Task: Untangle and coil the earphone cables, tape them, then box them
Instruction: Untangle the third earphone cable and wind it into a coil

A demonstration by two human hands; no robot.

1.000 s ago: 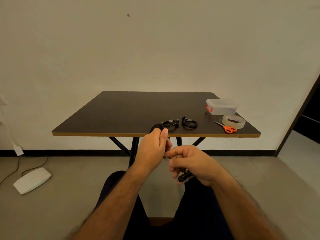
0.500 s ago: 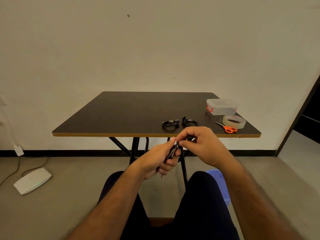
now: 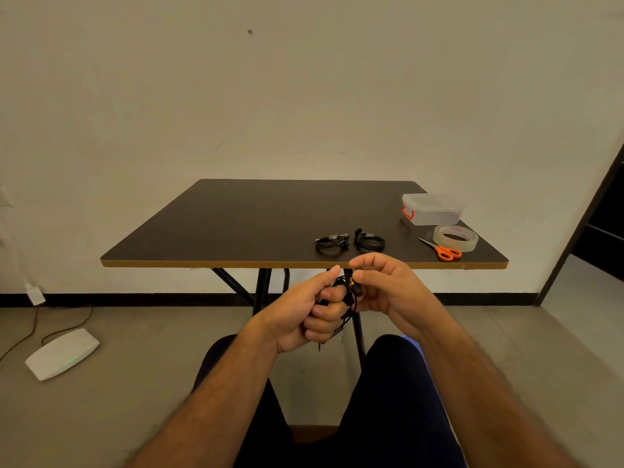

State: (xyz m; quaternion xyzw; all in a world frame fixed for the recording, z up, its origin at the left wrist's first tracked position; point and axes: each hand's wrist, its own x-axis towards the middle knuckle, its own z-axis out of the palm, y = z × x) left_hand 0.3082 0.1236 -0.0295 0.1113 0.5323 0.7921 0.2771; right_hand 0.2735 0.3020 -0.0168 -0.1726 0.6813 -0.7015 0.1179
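Dark table (image 3: 256,224), shut clear box (image 3: 432,209)

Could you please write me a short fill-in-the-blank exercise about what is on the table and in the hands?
1. The scissors have ____ handles.
2. ____ coiled earphone bundles lie on the table.
3. The tape roll lies between the scissors and the ____.
4. Both hands, left hand and right hand, hold a black ____.

Missing words: orange; Two; box; cable
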